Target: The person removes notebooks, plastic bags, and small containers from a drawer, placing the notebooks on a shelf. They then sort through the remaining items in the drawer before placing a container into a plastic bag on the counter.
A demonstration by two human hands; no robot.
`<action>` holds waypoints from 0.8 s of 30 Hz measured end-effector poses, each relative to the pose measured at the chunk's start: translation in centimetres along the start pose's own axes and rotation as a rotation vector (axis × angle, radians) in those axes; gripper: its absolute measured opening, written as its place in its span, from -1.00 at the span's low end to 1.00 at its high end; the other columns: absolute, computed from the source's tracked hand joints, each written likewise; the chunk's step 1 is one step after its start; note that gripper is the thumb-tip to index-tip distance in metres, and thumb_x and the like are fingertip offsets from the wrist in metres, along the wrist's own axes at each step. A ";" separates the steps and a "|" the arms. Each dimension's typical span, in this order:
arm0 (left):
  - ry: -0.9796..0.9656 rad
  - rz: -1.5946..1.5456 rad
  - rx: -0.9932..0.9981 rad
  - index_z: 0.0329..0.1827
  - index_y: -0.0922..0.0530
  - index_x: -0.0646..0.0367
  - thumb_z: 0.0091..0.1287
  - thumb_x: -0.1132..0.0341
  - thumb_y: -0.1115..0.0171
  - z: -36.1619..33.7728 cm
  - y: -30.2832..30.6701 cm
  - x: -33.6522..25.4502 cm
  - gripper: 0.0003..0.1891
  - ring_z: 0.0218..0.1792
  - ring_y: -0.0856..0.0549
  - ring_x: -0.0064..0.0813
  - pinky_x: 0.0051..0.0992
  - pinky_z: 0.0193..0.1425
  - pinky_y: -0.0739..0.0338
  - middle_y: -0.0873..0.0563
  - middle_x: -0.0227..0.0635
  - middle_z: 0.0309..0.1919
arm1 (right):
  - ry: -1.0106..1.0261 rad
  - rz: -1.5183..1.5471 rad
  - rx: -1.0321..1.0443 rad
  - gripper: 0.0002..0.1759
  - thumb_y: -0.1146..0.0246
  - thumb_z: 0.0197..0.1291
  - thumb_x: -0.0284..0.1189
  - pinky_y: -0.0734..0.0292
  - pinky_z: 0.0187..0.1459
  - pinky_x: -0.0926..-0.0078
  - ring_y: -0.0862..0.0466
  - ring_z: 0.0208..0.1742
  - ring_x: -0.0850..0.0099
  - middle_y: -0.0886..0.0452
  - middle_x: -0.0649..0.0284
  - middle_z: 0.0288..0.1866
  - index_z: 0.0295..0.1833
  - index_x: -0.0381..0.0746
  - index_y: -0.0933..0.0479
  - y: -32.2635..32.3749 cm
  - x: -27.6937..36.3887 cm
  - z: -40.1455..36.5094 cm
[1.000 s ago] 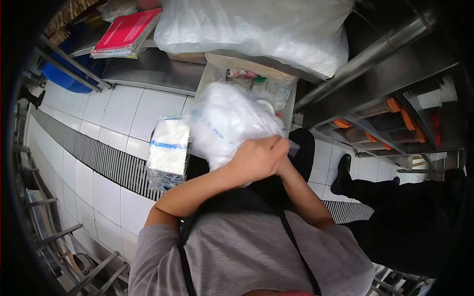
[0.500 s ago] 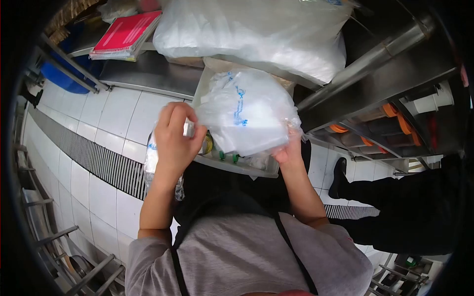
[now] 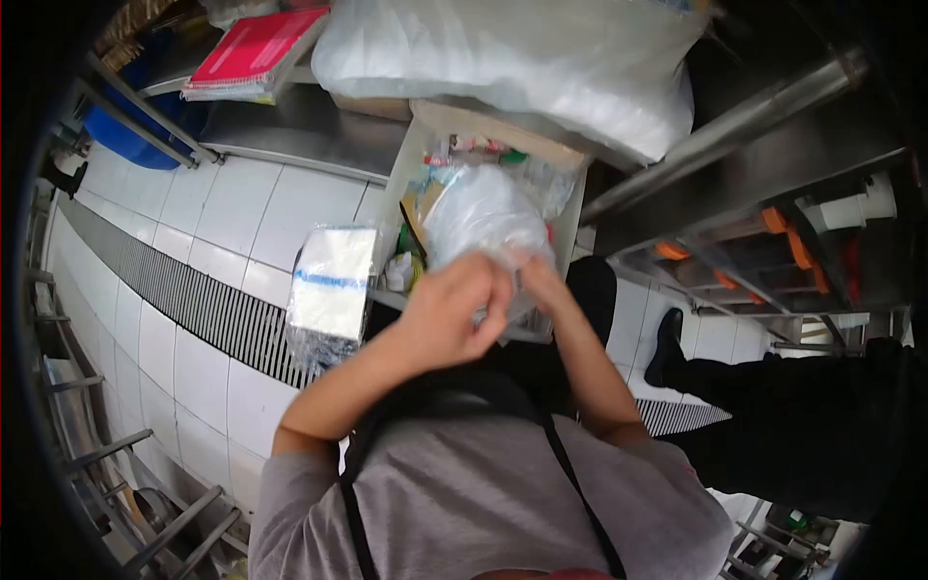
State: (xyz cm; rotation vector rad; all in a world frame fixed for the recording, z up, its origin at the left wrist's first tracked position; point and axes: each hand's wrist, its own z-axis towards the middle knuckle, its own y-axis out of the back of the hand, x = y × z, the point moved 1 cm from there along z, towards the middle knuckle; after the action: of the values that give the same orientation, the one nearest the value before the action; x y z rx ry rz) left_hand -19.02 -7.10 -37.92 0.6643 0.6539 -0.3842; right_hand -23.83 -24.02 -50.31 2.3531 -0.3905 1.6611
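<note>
Head view: blurred hands (image 3: pixel 488 300) seemingly pinch plastic bag (image 3: pixel 480 217), hiding its neck

A steel counter (image 3: pixel 290 135) ran along the top. On it lay a red notebook (image 3: pixel 253 48) at the left and a big white sack (image 3: pixel 503 58) at the right. A white tray (image 3: pixel 394 184) jutted out from under the sack, with small packets (image 3: pixel 464 147) at its far end and a clear bag (image 3: pixel 478 217) over its middle. A wrapped pack (image 3: pixel 331 285) sat just beside the tray's left rim; what bore it could not be told. Below was a white tiled floor (image 3: pixel 242 222) crossed by a drain grate (image 3: pixel 208 309). On it stood a blue tub (image 3: pixel 135 121) and a black shoe (image 3: pixel 669 343).
</note>
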 end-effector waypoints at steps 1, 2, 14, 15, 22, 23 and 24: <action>0.025 0.006 -0.030 -0.48 -0.39 0.14 -0.16 0.56 -0.20 1.0 0.1 0.0 -0.79 -0.39 -0.57 -0.36 -0.46 -0.41 -0.47 -0.53 -0.29 -0.38 | -0.260 0.087 -0.049 -0.39 -0.01 0.20 -0.13 -0.08 0.23 0.26 -0.27 0.23 0.28 -0.26 0.09 0.22 0.20 -0.38 -0.20 0.6 0.4 0.4; -0.074 0.131 0.127 -0.42 -0.39 0.14 -0.13 0.49 -0.23 0.2 -0.5 0.6 -0.78 -0.31 -0.57 -0.38 -0.46 -0.28 -0.47 -0.53 -0.27 -0.33 | -0.202 0.201 -0.054 -0.40 0.00 0.20 -0.12 -0.15 0.18 0.19 -0.29 0.21 0.26 -0.28 0.08 0.19 0.20 -0.35 -0.19 0.7 1.8 0.0; -0.078 1.129 0.880 -0.18 -0.50 0.13 -0.03 0.38 -0.14 6.7 7.5 8.3 -0.71 -0.20 -0.57 -0.41 -0.33 -0.08 -0.44 -0.56 -0.29 -0.23 | 0.364 -1.056 -0.030 -0.66 -0.11 0.10 -0.17 -0.39 -0.10 0.40 -0.54 -0.16 0.29 -0.58 0.13 -0.25 -0.23 -0.24 -0.54 6.1 8.2 0.5; -0.265 1.268 0.809 -0.22 -0.53 0.11 -0.04 0.37 -0.16 7.5 9.1 8.9 -0.74 -0.24 -0.58 -0.46 -0.37 -0.20 -0.48 -0.57 -0.33 -0.27 | 0.546 -1.419 0.018 -0.73 -0.16 0.06 -0.24 -0.39 -0.12 0.42 -0.52 -0.21 0.27 -0.58 0.16 -0.35 -0.30 -0.23 -0.56 6.2 9.1 -0.2; -0.152 0.329 0.560 0.10 -0.37 0.12 0.03 0.07 -0.28 7.5 5.2 2.6 -0.42 -0.10 -0.55 -0.18 -0.32 -0.05 -0.44 -0.55 -0.19 -0.11 | 0.908 -1.167 0.012 -0.86 -0.14 0.04 -0.41 -0.39 -0.21 0.37 -0.50 -0.34 0.23 -0.52 0.18 -0.47 -0.43 -0.26 -0.51 2.8 18.1 -2.6; -0.078 0.296 0.593 0.08 -0.39 0.14 0.05 0.07 -0.26 7.5 4.8 2.7 -0.44 -0.12 -0.56 -0.19 -0.34 -0.08 -0.46 -0.56 -0.17 -0.13 | 1.055 -1.102 -0.064 -0.87 -0.12 0.06 -0.43 -0.40 -0.27 0.37 -0.52 -0.40 0.24 -0.52 0.18 -0.49 -0.43 -0.26 -0.49 2.4 19.9 -3.3; -0.082 0.295 0.590 0.08 -0.39 0.14 0.05 0.07 -0.26 8.5 5.5 2.7 -0.44 -0.12 -0.56 -0.19 -0.34 -0.08 -0.46 -0.56 -0.17 -0.13 | 1.042 -0.983 -0.106 -0.87 -0.15 0.06 -0.43 -0.40 -0.33 0.44 -0.52 -0.45 0.31 -0.52 0.19 -0.50 -0.41 -0.28 -0.49 2.5 22.0 -4.3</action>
State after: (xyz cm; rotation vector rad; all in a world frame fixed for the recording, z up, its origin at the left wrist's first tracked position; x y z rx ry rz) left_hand -10.52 -9.17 -32.17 1.2822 0.3494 -0.3264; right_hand -21.47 -26.69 -28.05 0.9630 0.7180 1.8617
